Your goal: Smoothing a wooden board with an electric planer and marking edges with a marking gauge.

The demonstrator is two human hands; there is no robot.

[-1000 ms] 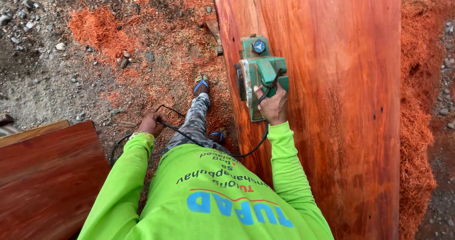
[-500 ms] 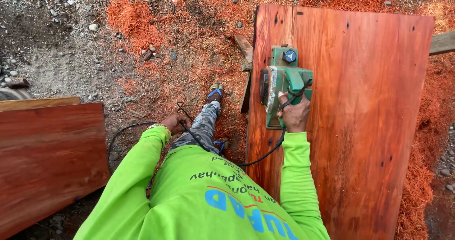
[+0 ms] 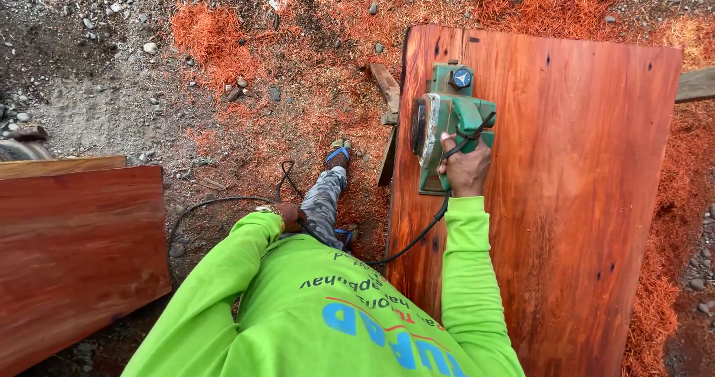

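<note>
While the right hand [image 3: 465, 170] grips the green planer [image 3: 447, 124] near the slab's [image 3: 566, 198] left edge, the left hand [image 3: 287, 215] hides its fingers

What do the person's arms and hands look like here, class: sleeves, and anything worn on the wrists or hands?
Both arms wear long, bright lime-green sleeves of one shirt, reaching the wrists. The right hand is bare, with no glove. The left hand is also bare, and a metal band, seemingly a watch, sits at its wrist.
</note>
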